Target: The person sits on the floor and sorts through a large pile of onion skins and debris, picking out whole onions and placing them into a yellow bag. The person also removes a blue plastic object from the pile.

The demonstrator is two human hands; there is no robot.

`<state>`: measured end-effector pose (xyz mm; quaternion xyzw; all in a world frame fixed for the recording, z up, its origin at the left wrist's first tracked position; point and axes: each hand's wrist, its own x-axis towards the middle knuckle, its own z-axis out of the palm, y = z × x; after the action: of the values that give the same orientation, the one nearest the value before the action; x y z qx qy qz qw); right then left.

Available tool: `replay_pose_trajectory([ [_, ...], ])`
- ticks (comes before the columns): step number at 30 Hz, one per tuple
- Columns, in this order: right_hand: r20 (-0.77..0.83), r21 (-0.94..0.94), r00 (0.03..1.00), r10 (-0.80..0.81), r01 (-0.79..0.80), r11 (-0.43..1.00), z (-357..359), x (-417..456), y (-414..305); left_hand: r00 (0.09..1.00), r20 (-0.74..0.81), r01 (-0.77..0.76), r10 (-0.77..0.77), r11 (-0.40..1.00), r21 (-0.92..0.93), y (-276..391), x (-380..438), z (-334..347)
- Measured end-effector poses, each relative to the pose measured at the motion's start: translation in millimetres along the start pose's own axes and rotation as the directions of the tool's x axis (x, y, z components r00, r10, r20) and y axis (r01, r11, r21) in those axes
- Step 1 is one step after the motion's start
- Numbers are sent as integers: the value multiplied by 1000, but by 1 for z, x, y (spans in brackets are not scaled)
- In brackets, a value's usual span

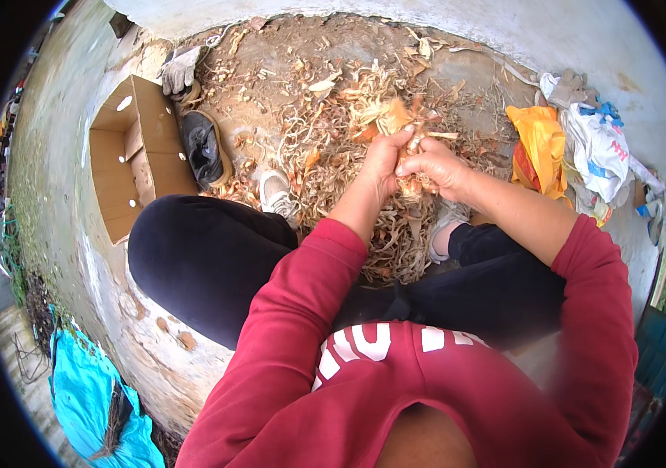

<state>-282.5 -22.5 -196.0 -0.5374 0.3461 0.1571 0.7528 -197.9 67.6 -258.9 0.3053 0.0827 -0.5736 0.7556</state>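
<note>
Between my knees, both hands meet over a pale clump of dry plant stems with papery, orange-tan husk (410,188). My left hand (387,159) pinches it from the left, thumb pointing up. From the other side, my right hand (439,168) grips it with the thumb laid across towards my left hand. The fingers hide much of the clump, so its exact kind cannot be told. Beneath and around the hands spreads a heap of dry, curled plant scraps (324,169). Looser pale husks (368,99) lie just beyond my fingertips.
An open cardboard box (163,137) stands at left, beside a dark shoe (203,146) and a grey work glove (181,67). To the right lie a yellow plastic bag (540,146) and white plastic bags (599,149). A whitewashed wall (485,26) bounds the far side.
</note>
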Motion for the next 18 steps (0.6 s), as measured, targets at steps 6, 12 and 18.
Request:
replay_pose_trajectory([
  [6, -135, 60, 991, 7, 1, 998, 5, -1, 7, 986, -104, -116, 133, 981, 153, -4, 2, 3],
  [12, -192, -105, 981, 26, -47, 993, 30, -10, 18, 905, -377, -92, 196, 956, 277, -21, 7, -11],
  [18, 328, -581, 944, -27, 224, 782, 88, -75, -1, 680, -613, -141, 402, 892, 430, 3, 31, -79],
])
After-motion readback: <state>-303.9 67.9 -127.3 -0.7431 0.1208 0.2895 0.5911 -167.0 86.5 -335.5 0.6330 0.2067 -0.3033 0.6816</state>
